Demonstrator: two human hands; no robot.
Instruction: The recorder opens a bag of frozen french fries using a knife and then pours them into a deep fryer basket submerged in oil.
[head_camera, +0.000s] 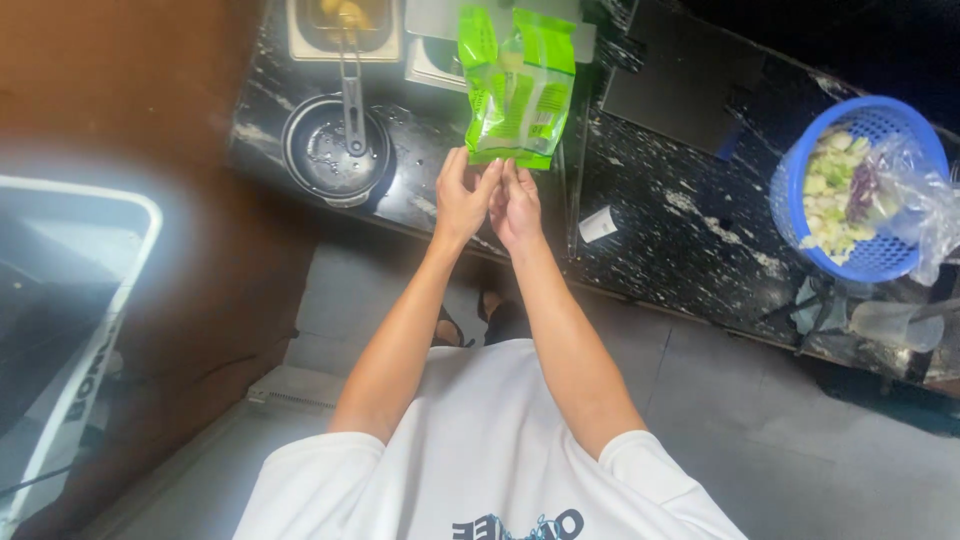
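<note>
Green snack packet (517, 85), upper centre of the frame, held up over the dark speckled counter (680, 215): left hand (462, 195) and right hand (516, 205) both pinch its lower edge, fingers closed on it, the packet rising above the fingertips. Metal pot (333, 150) with a ladle at upper left of the frame. Blue colander (860, 185) of chopped vegetables at far right.
</note>
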